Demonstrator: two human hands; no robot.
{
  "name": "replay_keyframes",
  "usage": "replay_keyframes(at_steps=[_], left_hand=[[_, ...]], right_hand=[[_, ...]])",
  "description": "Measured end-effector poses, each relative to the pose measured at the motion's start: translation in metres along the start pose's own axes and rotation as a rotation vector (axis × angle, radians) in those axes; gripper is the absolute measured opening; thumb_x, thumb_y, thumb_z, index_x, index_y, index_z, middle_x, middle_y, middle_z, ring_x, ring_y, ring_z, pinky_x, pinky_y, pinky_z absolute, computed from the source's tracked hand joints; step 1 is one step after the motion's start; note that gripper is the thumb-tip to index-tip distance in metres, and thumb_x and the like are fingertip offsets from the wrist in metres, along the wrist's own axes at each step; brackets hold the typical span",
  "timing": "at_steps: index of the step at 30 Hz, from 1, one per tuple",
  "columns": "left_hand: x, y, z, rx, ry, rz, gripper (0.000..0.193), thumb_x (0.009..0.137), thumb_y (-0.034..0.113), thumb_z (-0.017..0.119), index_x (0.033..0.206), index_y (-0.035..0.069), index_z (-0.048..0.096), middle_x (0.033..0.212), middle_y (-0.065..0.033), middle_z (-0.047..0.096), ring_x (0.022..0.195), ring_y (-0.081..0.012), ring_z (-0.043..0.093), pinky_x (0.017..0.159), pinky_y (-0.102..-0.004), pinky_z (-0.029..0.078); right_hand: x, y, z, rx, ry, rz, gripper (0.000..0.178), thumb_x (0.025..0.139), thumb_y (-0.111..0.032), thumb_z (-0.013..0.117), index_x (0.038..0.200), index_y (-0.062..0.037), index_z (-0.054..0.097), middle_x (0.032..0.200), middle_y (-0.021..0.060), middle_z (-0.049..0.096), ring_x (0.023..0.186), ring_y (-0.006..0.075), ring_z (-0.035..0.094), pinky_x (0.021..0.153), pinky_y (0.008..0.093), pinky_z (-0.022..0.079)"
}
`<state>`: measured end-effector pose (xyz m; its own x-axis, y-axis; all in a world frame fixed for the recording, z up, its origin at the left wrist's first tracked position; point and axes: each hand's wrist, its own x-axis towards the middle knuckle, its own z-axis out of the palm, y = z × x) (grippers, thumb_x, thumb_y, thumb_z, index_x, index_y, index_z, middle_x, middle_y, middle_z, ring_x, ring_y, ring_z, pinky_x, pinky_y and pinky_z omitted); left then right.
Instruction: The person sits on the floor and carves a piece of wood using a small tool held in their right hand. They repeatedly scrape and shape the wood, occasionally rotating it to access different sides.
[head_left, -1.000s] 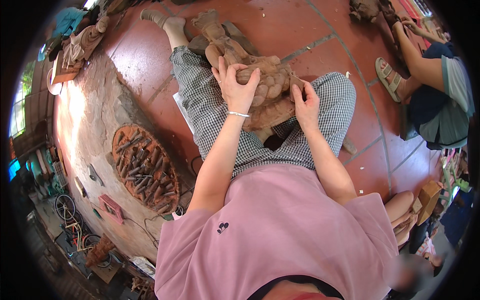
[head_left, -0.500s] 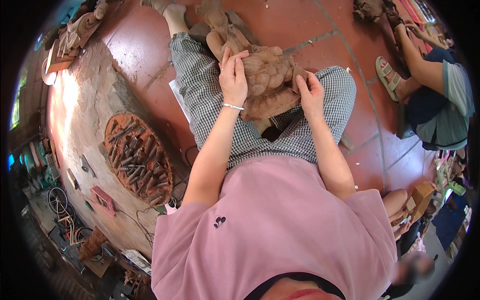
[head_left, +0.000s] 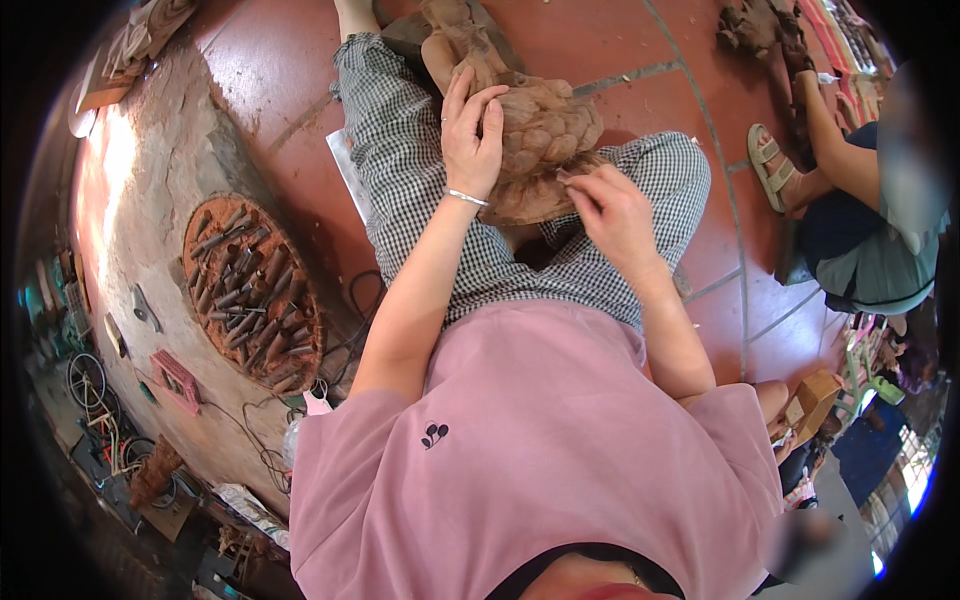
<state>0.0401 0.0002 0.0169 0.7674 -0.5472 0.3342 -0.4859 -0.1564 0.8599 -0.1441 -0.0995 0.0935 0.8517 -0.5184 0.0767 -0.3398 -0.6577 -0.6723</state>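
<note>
A brown wood carving (head_left: 545,135) with rounded, overlapping lobes lies between my legs, its narrower part pointing away from me. My left hand (head_left: 473,140) rests along its left side, fingers stretched out and thumb apart, a silver bangle on the wrist. Over the near right part of the carving, my right hand (head_left: 612,208) has thumb and fingers pinched on a small brown piece of sandpaper (head_left: 588,161). Much of the sandpaper is hidden by the fingers, and its contact with the wood is hard to make out.
To the left, a round tray (head_left: 196,322) of sawdust holds several chisels on a worn slab (head_left: 150,250). A pink plastic basket (head_left: 177,381) sits nearby. At right, another person in sandals (head_left: 768,168) crouches on the red tiles beside a further carving (head_left: 748,28).
My right hand has moved down and left over the carving, its fingers now bent into a pinch. My left hand stays on the wood. The view has shifted slightly.
</note>
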Motion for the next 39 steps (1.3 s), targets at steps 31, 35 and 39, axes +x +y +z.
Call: replay_keyframes(at_steps=[31, 35, 39], left_hand=[[0.049, -0.103, -0.004, -0.807, -0.261, -1.007, 0.112, 0.081, 0.075, 0.06, 0.151, -0.005, 0.023, 0.156, -0.0186, 0.031, 0.143, -0.0288, 0.031, 0.116, -0.0364, 0.026], [0.066, -0.103, -0.002, -0.823, -0.36, -0.991, 0.112, 0.082, 0.076, 0.056, 0.151, -0.005, 0.024, 0.155, -0.0196, 0.032, 0.143, -0.0287, 0.033, 0.116, -0.0371, 0.027], [0.07, -0.098, -0.003, -0.883, -0.306, -0.972, 0.103, 0.088, 0.075, 0.047, 0.153, -0.001, 0.023, 0.156, -0.0175, 0.032, 0.142, -0.0277, 0.034, 0.116, -0.0377, 0.027]], right_hand=[[0.037, 0.024, 0.049, 0.389, 0.361, 0.101, 0.017, 0.096, -0.009, 0.06, 0.108, 0.0029, 0.064, 0.099, 0.01, 0.062, 0.092, 0.0215, 0.06, 0.083, 0.03, 0.047], [0.036, 0.023, 0.047, 0.373, 0.357, 0.098, 0.017, 0.097, -0.01, 0.059, 0.108, 0.003, 0.064, 0.099, 0.01, 0.061, 0.092, 0.0212, 0.059, 0.083, 0.0299, 0.047], [0.037, 0.03, 0.051, 0.432, 0.368, 0.109, 0.018, 0.098, -0.011, 0.058, 0.108, 0.0036, 0.063, 0.099, 0.009, 0.06, 0.093, 0.0199, 0.058, 0.085, 0.0294, 0.046]])
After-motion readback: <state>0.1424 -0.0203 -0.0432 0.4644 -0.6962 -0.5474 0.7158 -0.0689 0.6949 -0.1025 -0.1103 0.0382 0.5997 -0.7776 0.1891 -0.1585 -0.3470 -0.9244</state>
